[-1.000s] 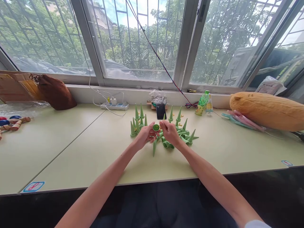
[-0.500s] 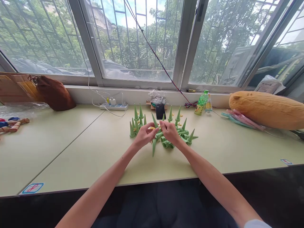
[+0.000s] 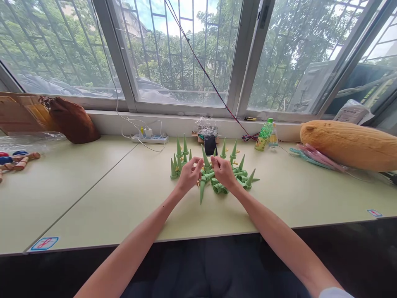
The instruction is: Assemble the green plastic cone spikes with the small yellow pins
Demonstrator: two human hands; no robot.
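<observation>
One green spike [image 3: 205,158], slender, sharp-tipped, slightly tilted

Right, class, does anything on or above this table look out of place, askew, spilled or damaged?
Nothing looks spilled or visibly damaged. The dark cord looks askew, slanting across the middle window pane. The green spikes look untidy too: some stand upright, while others lie jumbled on their sides.
</observation>
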